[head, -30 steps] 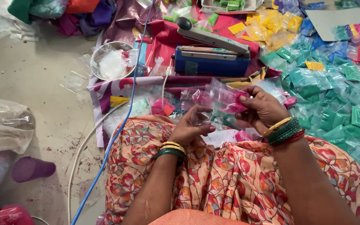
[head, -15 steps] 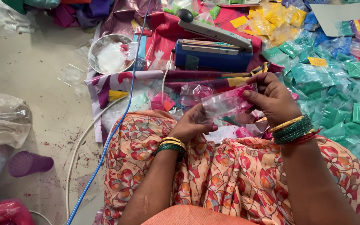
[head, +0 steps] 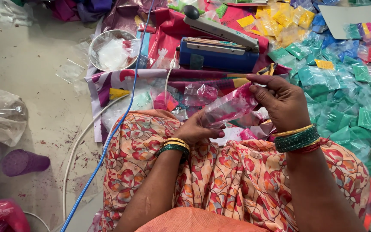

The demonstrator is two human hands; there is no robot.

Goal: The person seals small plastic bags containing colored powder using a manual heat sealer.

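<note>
Concrete floor (head: pixel 31 103), pale and dusted with pink specks, takes up the side of the scene to the left of the blue heat sealer (head: pixel 218 55). Right of the sealer spreads a heap of small sealed packets (head: pixel 344 86), mostly green, with yellow and blue ones toward the far edge and orange ones nearer the person. Directly below the sealer lies the person's lap in an orange floral cloth (head: pixel 237 172), and between lap and sealer sits a patterned sheet (head: pixel 108 83) strewn with loose clear bags. A round metal bowl (head: pixel 111 49) holding white powder in plastic stands just left of the sealer. A blue cable (head: pixel 121 124) and a white cable (head: pixel 76 150) run from the sealer's left end down across the floor. A purple cup (head: pixel 24 162) lies on its side far to the lower left. Just below the sealer, the right hand (head: pixel 282 101) pinches the upper end of a clear packet of pink powder (head: pixel 230 107) between fingertips and thumb, while the left hand (head: pixel 196 131) grips its lower end, so the packet is held tilted between them above the lap.
</note>
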